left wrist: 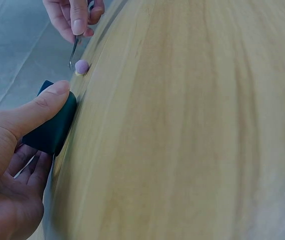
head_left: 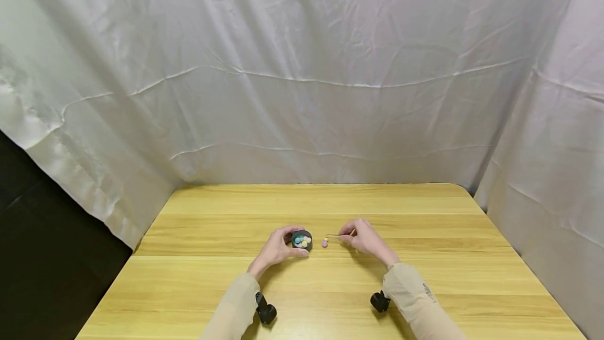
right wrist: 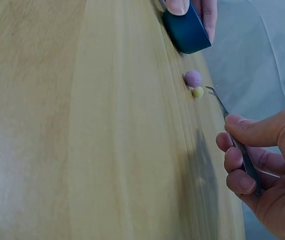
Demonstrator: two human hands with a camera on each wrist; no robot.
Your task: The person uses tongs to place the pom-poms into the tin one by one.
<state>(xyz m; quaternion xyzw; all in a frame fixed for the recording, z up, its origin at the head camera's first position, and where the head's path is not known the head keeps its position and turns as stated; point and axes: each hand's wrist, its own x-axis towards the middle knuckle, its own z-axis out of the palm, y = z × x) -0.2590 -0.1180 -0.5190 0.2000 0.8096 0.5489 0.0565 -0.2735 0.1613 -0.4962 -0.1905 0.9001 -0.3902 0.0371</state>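
Observation:
My left hand point(head_left: 275, 249) holds a small dark teal round tub point(right wrist: 187, 32), thumb on one side and fingers on the other. Several pastel balls point(head_left: 304, 243), blue-green, yellow and pinkish white, lie inside it. To the right of the tub, a purple ball point(right wrist: 193, 78) and a smaller yellow ball point(right wrist: 198, 92) sit side by side on the table. My right hand point(head_left: 364, 238) pinches a pair of metal tweezers point(right wrist: 251, 170) between thumb and fingers. Their bent tips are slightly parted beside the yellow ball, with nothing visible between them.
The wooden table point(head_left: 321, 298) has light yellow grain and rounded far corners. Grey-white curtains point(head_left: 302, 119) hang behind it and along the sides. A black surface point(head_left: 42, 256) shows at the lower left. Dark wrist cameras point(head_left: 266, 312) sit below both forearms.

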